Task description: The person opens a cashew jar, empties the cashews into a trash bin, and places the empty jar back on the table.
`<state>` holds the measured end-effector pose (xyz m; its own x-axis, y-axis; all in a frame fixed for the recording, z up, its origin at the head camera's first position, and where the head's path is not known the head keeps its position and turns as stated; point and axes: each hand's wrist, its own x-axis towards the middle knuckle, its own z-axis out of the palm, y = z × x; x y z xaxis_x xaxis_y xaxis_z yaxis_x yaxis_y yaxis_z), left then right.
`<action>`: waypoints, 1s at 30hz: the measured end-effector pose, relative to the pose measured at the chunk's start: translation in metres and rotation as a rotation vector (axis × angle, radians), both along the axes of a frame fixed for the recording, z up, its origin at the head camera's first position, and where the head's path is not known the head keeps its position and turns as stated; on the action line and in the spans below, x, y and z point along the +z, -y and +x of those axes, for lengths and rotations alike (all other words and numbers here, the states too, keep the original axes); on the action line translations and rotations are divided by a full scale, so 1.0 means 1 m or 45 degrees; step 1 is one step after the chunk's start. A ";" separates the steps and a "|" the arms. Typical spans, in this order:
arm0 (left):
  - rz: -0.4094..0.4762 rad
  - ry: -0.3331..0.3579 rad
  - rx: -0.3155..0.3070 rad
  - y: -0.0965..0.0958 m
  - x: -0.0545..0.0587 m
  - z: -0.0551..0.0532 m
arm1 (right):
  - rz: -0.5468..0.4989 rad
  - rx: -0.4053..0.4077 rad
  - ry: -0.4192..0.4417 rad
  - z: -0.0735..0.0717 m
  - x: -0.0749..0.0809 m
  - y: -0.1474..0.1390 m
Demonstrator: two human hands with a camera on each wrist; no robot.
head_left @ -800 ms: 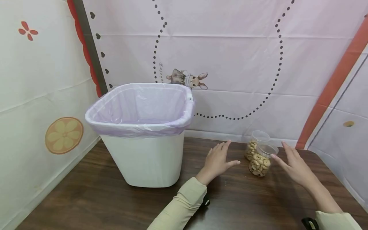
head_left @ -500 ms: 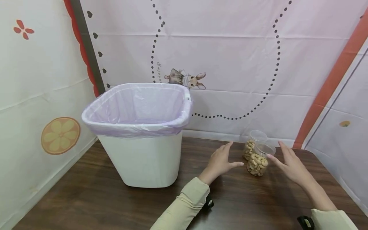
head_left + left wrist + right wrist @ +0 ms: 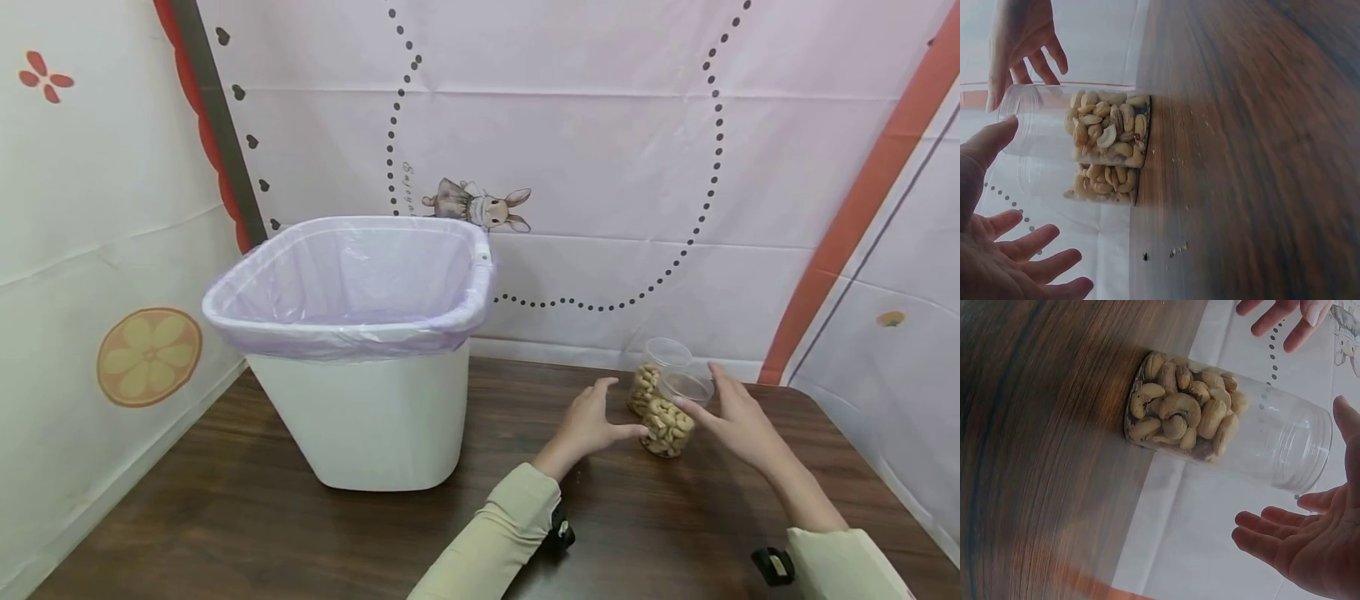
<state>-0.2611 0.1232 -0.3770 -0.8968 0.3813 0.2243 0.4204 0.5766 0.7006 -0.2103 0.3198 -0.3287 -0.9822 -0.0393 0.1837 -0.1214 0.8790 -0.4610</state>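
Two clear, lidless jars partly filled with cashews stand on the wooden table, one close behind the other. The front jar (image 3: 667,425) has my left hand (image 3: 588,425) at its left, thumb toward its side and fingers spread. On its right, my right hand (image 3: 738,421) is held with thumb near the rim and fingers extended. The back jar (image 3: 647,375) is partly covered by the front one. In the left wrist view the cashews (image 3: 1110,125) fill the jar's lower part. The right wrist view has the open right-hand fingers (image 3: 1260,540) beside the jar.
A white bin (image 3: 367,417) lined with a purple plastic bag (image 3: 345,337) stands on the left of the table (image 3: 225,500). Printed cloth (image 3: 585,167) hangs behind and at both sides. Small crumbs (image 3: 1175,251) lie on the table near the jars.
Both hands have closed in on the front jar, the left moving right and the right moving left. The whole head view has shifted slightly; the jars stay standing where they were.
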 end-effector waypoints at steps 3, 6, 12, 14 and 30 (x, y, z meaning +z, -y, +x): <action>0.075 0.049 0.010 -0.003 0.000 -0.003 | 0.009 -0.012 0.002 -0.004 -0.001 0.002; 0.109 0.091 0.026 -0.007 0.000 -0.005 | 0.013 -0.023 -0.006 -0.007 -0.001 0.003; 0.110 0.146 0.041 -0.016 -0.004 -0.008 | -0.014 -0.022 -0.048 -0.009 -0.003 0.004; 0.117 0.162 0.037 -0.019 -0.006 -0.009 | -0.023 -0.022 -0.063 -0.009 -0.004 0.004; 0.087 0.199 -0.027 -0.038 -0.011 -0.013 | -0.030 -0.066 -0.085 -0.014 -0.008 0.010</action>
<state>-0.2743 0.1608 -0.3884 -0.9147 0.3893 0.1085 0.3147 0.5177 0.7956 -0.2240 0.3100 -0.3369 -0.9683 0.0162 0.2492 -0.1074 0.8738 -0.4742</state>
